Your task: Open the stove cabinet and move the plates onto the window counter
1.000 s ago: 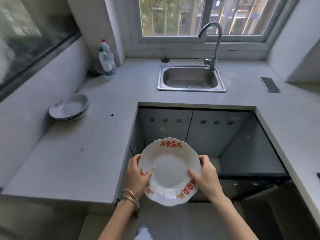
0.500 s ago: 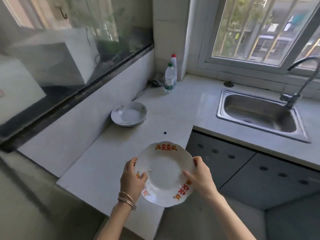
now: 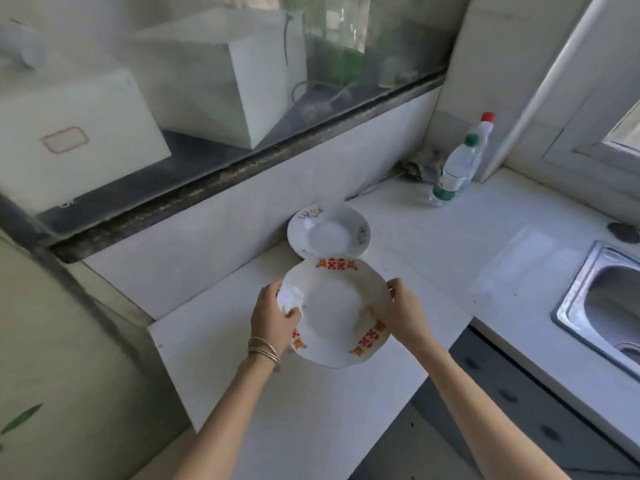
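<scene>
Two grips on it, we hold the patterned plate [image 3: 334, 306] at centre frame: left grip [image 3: 273, 317] pinches its left rim, right grip [image 3: 403, 317] its right. Plate stack [image 3: 329, 233] lies just above in frame on the bench [image 3: 450, 244], equally near both, we judge.

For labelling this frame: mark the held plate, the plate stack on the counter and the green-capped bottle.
held plate [image 3: 334, 308], head view, on its white centre well.
plate stack [image 3: 329, 235], head view, on the top plate's centre.
green-capped bottle [image 3: 458, 163], head view, on its clear body.
</scene>
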Motion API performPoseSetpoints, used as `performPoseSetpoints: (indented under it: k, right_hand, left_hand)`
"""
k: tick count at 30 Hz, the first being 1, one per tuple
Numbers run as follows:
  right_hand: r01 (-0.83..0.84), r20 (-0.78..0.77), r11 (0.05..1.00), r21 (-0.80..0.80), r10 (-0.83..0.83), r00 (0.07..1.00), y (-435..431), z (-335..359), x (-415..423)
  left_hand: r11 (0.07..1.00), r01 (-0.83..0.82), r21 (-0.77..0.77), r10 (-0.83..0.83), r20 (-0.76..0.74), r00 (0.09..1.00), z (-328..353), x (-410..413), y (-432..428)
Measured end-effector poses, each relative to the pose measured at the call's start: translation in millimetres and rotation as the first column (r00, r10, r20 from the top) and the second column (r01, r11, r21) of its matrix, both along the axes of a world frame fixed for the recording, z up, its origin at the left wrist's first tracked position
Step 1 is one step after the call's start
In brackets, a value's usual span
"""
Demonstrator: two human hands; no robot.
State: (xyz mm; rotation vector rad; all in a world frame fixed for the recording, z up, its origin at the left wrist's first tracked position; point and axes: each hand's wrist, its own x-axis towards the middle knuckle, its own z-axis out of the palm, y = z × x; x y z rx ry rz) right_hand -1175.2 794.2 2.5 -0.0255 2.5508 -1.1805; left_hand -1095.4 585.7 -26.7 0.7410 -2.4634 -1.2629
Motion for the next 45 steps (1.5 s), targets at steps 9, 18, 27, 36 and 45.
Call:
performPoseSetpoints:
  k: [9, 18, 27, 36, 45]
  right_hand:
    - [-0.072, -0.008, 0.997, -0.03, 0.072, 0.997, -34.8, -15.5, -113.1]
    - [-0.113, -0.041, 0.992, 0.049, 0.115, 0.992, -59.7, -34.3, -171.2]
    - [-0.158, -0.152, 0.943, 0.293, 0.209, 0.966, -64.0, -44.6, -197.2]
    - [-0.174, -0.203, 0.886, 0.429, 0.282, 0.938, -70.8, -54.3, -220.6]
    - [-0.273, -0.279, 0.828, 0.489, 0.446, 0.851, -52.1, -30.9, -200.4]
  left_hand:
    - [0.997, -0.077, 0.012, 0.077, 0.016, 0.997, -14.6, -96.1, -24.2]
    - [0.992, -0.128, -0.009, 0.128, 0.051, 0.99, -27.9, -150.8, -46.3]
    - [0.996, -0.08, -0.05, 0.086, 0.15, 0.985, -40.1, -181.5, -57.2]
    - [0.966, -0.14, -0.219, 0.185, 0.2, 0.962, -43.4, -191.6, -45.4]
    - [0.857, 0.108, -0.503, -0.005, 0.201, 0.98, -19.9, -169.8, -48.7]
